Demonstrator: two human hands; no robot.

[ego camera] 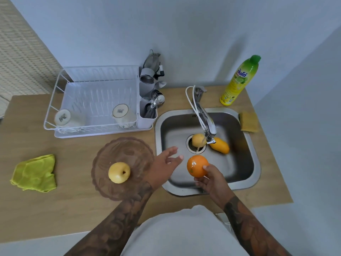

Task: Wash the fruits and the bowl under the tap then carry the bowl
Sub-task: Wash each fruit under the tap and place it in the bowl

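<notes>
My right hand (212,182) holds a wet orange (197,166) above the front of the steel sink (239,174). My left hand (164,164) hovers open over the sink's left rim, fingers spread, holding nothing. Water runs from the tap (206,124) onto a yellow fruit (198,140) sitting on the drain. A mango (220,145) lies in the basin beside it. On the counter left of the sink stands a brownish glass bowl (129,148) with one yellow apple (119,172) inside.
A white dish rack (96,100) with two upturned cups and a cutlery holder stands behind the bowl. A green cloth (35,172) lies at the left. A dish soap bottle (239,80) and a yellow sponge (249,121) sit behind and right of the sink.
</notes>
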